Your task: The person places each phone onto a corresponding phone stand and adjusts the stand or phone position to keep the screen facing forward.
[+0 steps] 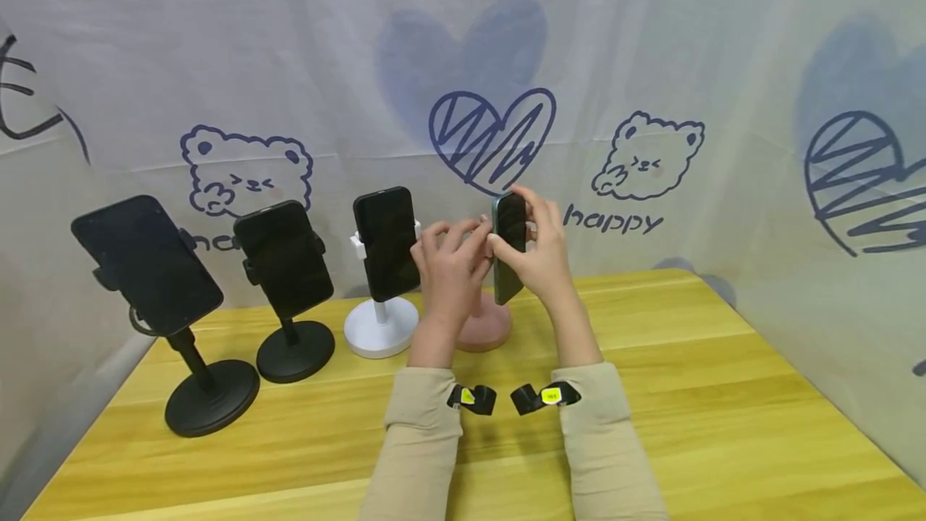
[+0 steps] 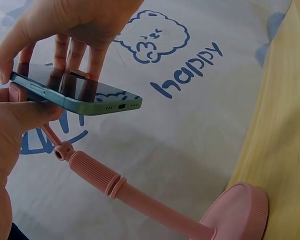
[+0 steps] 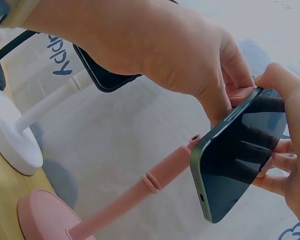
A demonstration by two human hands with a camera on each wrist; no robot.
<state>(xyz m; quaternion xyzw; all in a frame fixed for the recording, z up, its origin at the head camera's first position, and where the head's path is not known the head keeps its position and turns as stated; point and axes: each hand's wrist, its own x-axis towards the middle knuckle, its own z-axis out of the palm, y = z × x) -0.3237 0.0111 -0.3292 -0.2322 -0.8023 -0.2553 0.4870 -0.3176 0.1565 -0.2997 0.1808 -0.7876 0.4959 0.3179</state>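
Note:
A smartphone (image 1: 510,244) with a green-blue frame and dark screen sits at the head of a pink phone stand (image 2: 157,214). My right hand (image 1: 544,256) grips the phone, its thumb at one edge and fingers around the other side. At the phone's left edge, my left hand (image 1: 450,272) pinches the stand's pink clamp (image 3: 240,95) between thumb and fingers. In the right wrist view another bit of pink shows by the right fingers. The stand's round pink base (image 1: 488,334) rests on the table, partly hidden by the left hand in the head view.
Left of the hands stand a white phone stand (image 1: 382,330) and two black stands (image 1: 295,352), (image 1: 212,399), each bearing a dark-screened phone. The wood-grain table (image 1: 694,392) meets a white cloth backdrop (image 1: 347,38) printed with hearts and bears.

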